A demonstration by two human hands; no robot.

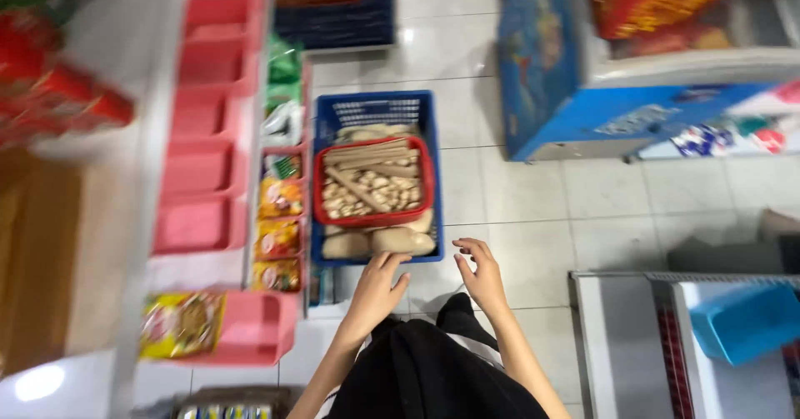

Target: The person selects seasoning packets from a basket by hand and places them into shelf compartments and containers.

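Head view, looking down at a shop floor. Left hand sits lower centre of frame, fingers spread, grip released, fingertips at the near rim of the blue crate; contact with the rim can't be confirmed. Right hand is just right of it, also released, fingers loosely curled, holding nothing, hovering over the white tiled floor near the crate's lower right corner. Blue crate stands on the floor at frame centre. Inside it, on top, a red basket filled with pale beige root pieces and some longer sticks; larger pale tubers lie under it at the crate's near end, closest to the left hand. Left of the crate runs a rack of pink trays, with small yellow and orange packets in the row beside the crate and a yellow packet in the lower-left tray. Upper right: a blue chest freezer. Lower right: a light blue tub. Black clothing at bottom centre, between the forearms.
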